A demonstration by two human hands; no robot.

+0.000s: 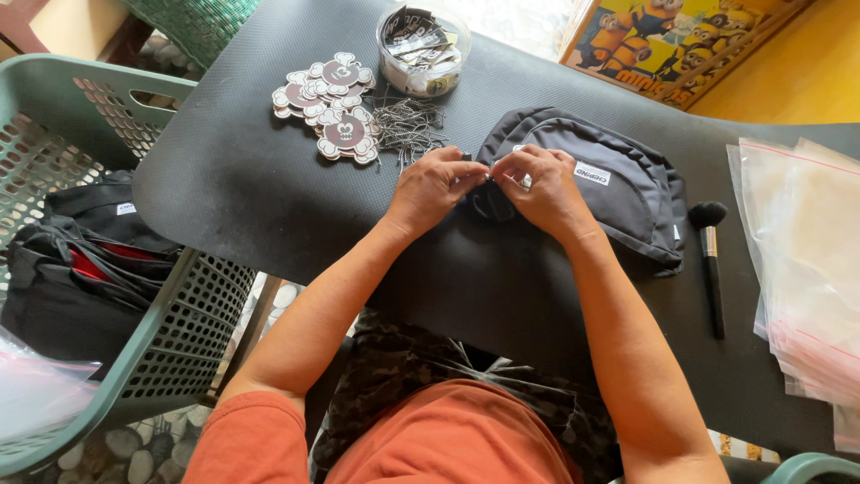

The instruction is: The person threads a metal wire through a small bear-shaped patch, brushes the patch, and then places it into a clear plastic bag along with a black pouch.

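Observation:
A dark grey waist bag (618,193) with a small white label lies on the black mat (242,188). My left hand (432,186) and my right hand (537,186) meet at the bag's left end, fingers pinched together on something small there. What they pinch is hidden under the fingertips. A ring shows on my right hand.
Brown-and-white die-cut hang tags (330,106) and a heap of thin metal pins (408,125) lie beyond my left hand. A clear tub of small labels (421,49) stands behind. A black brush (712,260) and clear zip bags (806,260) lie right. A green basket (98,269) holds dark bags.

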